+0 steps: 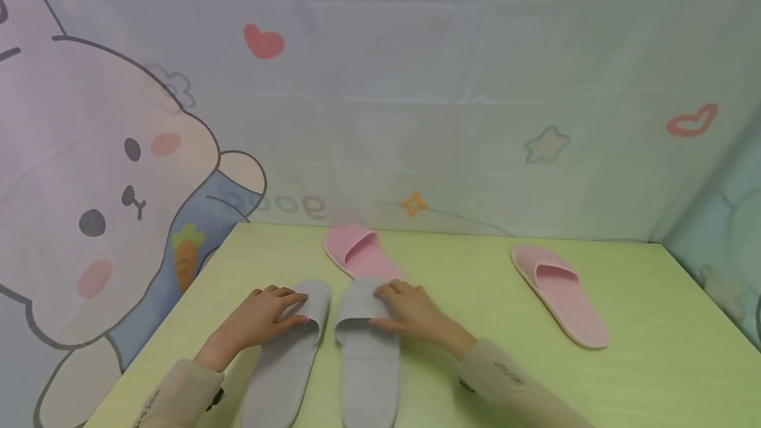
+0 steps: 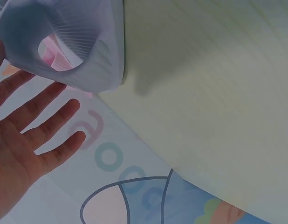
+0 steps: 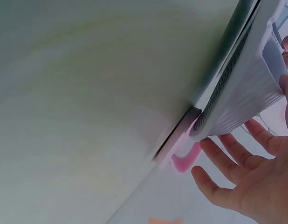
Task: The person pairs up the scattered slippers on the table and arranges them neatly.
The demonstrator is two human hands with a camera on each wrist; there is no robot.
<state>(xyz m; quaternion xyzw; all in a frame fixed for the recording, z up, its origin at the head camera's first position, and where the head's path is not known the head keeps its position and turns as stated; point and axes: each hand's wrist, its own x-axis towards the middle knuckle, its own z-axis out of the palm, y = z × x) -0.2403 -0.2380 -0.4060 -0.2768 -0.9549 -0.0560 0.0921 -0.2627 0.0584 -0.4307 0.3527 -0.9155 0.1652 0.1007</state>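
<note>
Two grey slippers point away from me, side by side. My left hand (image 1: 258, 317) holds the left grey slipper (image 1: 279, 378) by its strap, thumb at the strap opening and fingers over the top. In the left wrist view that strap (image 2: 104, 70) shows with the hand's other fingers spread beside it. My right hand (image 1: 416, 312) grips the strap of the right grey slipper (image 1: 370, 378) in the same way. The right wrist view shows this slipper (image 3: 242, 100) tilted above the table, its toe overlapping a pink slipper (image 3: 183, 156).
That pink slipper (image 1: 357, 249) lies near the back edge of the yellow-green table (image 1: 464, 269), behind the right grey one. Another pink slipper (image 1: 561, 302) lies farther right. A printed cloth (image 1: 380, 117) with a cartoon bear hangs behind the table.
</note>
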